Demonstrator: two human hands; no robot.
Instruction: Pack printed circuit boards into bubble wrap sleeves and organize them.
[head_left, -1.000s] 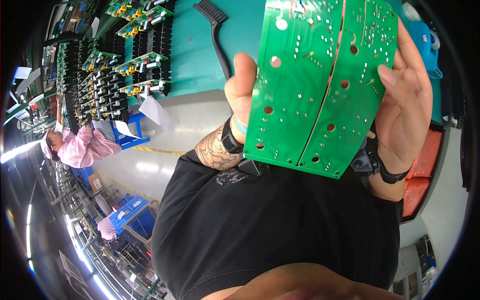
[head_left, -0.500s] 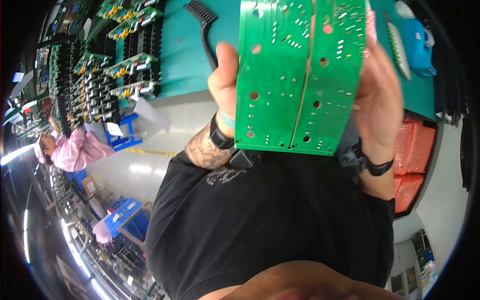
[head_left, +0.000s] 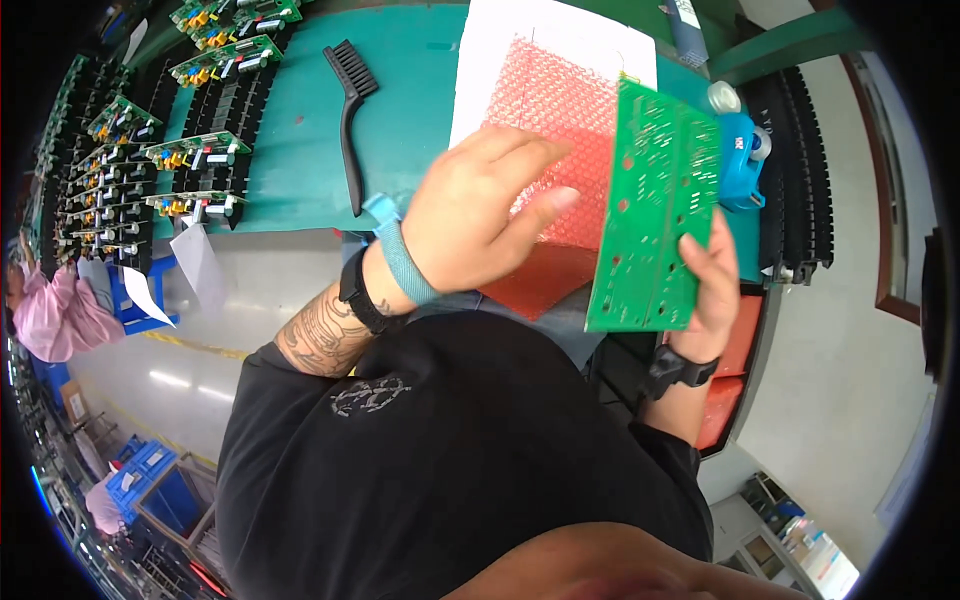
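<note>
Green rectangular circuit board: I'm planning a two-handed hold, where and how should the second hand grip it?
Probably pinch the board by its long left edge, from the left: it's straight and uncovered, while the bare right hand grips the lower right.

In your right hand (head_left: 714,272), the circuit board (head_left: 650,230) is smooth, glossy laminate specked with shiny metal solder joints (head_left: 656,140). Beside your left hand (head_left: 490,205), the bubble-wrap sheet (head_left: 560,100) is bumpy, translucent red plastic. That hand's wrist strap (head_left: 404,258) looks like woven cloth. Left of it, the brush (head_left: 349,130) looks matt plastic, the bench mat (head_left: 290,150) smooth and dull.
</note>
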